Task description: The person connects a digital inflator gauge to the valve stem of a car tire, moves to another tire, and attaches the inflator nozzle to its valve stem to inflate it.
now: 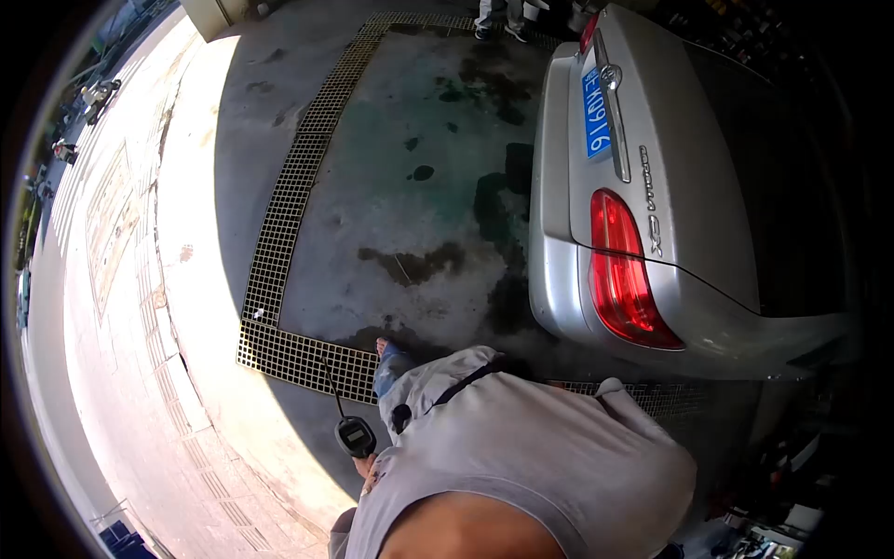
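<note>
My left hand (364,464) is low in the head view, at the left side of my body. Its fingers are closed around a small black rounded device with a little grey display, which looks like a digital stopwatch (355,436). A thin dark cord (333,387) trails from it over the floor grating. Only part of this hand shows, and my light grey shirt (531,438) fills the bottom middle. My right hand does not appear; the right sleeve (643,417) ends at the frame's dark lower right.
A silver car (568,270) with a blue plate (595,112) stands rear-on at my right. Floor grating (303,163) borders the stained wet floor (410,214). Sunlit pavement (196,373) lies left. Another person's legs (501,17) stand at the far end.
</note>
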A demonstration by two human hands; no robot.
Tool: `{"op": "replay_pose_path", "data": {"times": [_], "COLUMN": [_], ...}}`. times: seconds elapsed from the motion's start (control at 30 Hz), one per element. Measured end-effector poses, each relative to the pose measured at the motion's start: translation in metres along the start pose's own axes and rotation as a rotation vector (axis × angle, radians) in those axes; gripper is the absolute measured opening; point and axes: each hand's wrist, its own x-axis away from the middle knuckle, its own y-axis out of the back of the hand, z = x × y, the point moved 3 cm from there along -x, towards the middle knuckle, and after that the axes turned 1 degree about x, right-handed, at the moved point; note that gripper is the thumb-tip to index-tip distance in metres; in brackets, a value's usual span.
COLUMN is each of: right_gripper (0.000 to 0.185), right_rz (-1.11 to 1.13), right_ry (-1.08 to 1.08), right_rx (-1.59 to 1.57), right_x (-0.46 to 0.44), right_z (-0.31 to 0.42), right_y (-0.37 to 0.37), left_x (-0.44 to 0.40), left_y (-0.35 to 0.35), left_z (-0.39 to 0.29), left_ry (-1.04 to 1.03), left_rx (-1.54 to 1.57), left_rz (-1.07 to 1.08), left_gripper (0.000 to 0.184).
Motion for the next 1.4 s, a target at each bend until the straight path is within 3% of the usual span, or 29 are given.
{"op": "replay_pose_path", "data": {"times": [0.1,0.17,0.2,0.27,0.3,0.4,0.5,0.53,0.57,0.6,0.73,0.87,0.97,1.03,1.27,1.37,1.4], "right_gripper": [0.022,0.021,0.021,0.021,0.021,0.021,0.020,0.020,0.020,0.020,0.020,0.020,0.031,0.028,0.027,0.031,0.037], "right_rz": [-0.082,-0.127,-0.150,-0.184,-0.196,-0.218,-0.210,-0.206,-0.198,-0.189,-0.064,0.076,0.109,0.166,0.184,0.173,0.179], "right_ry": [-0.121,-0.187,-0.210,-0.254,-0.273,-0.305,-0.321,-0.321,-0.322,-0.319,-0.260,-0.121,0.020,0.018,0.092,0.119,0.437], "right_rx": [-0.066,-0.109,-0.130,-0.164,-0.180,-0.223,-0.256,-0.260,-0.270,-0.277,-0.319,-0.377,-0.363,-0.305,-0.539,-0.386,-0.138], "right_x": [0.061,0.092,0.113,0.136,0.149,0.163,0.162,0.158,0.154,0.149,0.101,0.045,0.056,0.040,-0.018,0.033,-0.001], "right_z": [-0.029,-0.041,-0.038,-0.040,-0.037,-0.020,0.017,0.031,0.047,0.064,0.171,0.329,0.458,0.532,0.729,0.791,0.770], "right_y": [-0.036,-0.057,-0.069,-0.085,-0.097,-0.132,-0.176,-0.191,-0.206,-0.223,-0.335,-0.461,-0.504,-0.541,-0.712,-0.763,-0.789], "left_x": [-0.097,-0.184,-0.200,-0.266,-0.298,-0.371,-0.415,-0.395,-0.394,-0.403,-0.430,-0.483,-0.540,-0.583,-0.810,-0.940,-0.973], "left_y": [0.021,0.030,0.058,0.074,0.077,0.072,0.049,0.058,0.055,0.048,0.029,0.015,0.012,0.006,-0.043,-0.029,-0.012], "left_z": [-0.029,-0.055,-0.073,-0.127,-0.146,-0.187,-0.240,-0.284,-0.315,-0.326,-0.395,-0.447,-0.504,-0.546,-0.721,-0.842,-0.896], "left_ry": [-0.056,0.022,-0.264,-0.160,0.237,0.024,0.053,0.008,0.132,0.103,0.107,0.001,-0.050,-0.079,-0.337,-0.529,-0.595], "left_rx": [0.161,0.136,0.058,0.213,0.430,0.658,0.572,0.600,0.375,0.360,0.052,-0.116,-0.201,-0.251,-0.500,-0.672,-0.743], "left_rz": [0.048,0.189,0.196,0.193,0.163,0.358,0.207,0.273,0.158,0.193,0.180,0.221,0.249,0.269,0.393,0.333,0.317], "left_gripper": [0.041,0.036,0.034,0.027,0.024,0.024,0.022,0.021,0.021,0.022,0.029,0.029,0.029,0.029,0.029,0.030,0.033]}}
